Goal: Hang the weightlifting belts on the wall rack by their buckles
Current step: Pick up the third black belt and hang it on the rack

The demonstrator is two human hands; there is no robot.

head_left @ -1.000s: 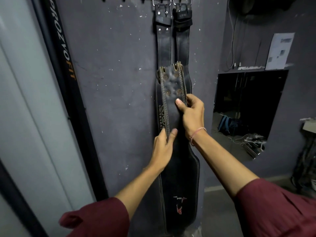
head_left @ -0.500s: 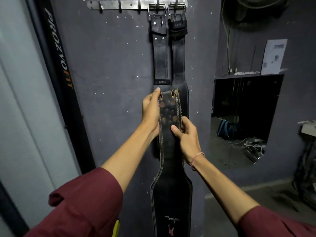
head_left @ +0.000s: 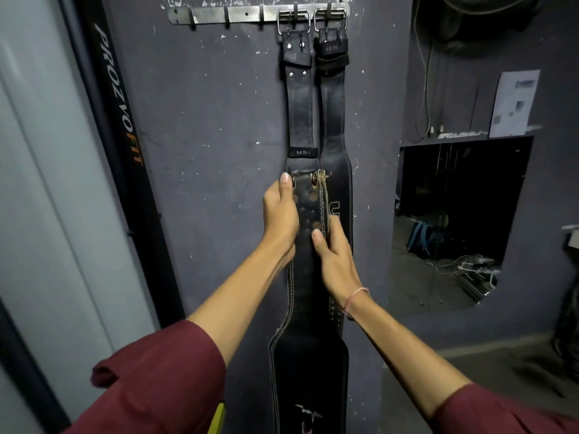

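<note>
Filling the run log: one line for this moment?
phase: hanging third belt | hands: left and right grip held belt | rack: two belts hung by buckles | held belt: not hooked

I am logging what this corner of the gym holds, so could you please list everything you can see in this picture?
Wall rack: one, bare metal, top of the dark wall, several hooks free.
Hung belts: two, black leather, side by side on the rack's right hooks by their metal buckles.
Held belt: one, black with pale stitching, in front of the hung ones, punched end uppermost.
Bar: one, black, lettered, leaning left of the wall.
Paper sheet: one, white, on the wall at right.
Opening: one, dark, right; a blue bag and cables show in it.
Left hand: grips the held belt's left edge.
Right hand: grips its right edge; a pink wrist band.
Sleeves: two, maroon.
</note>
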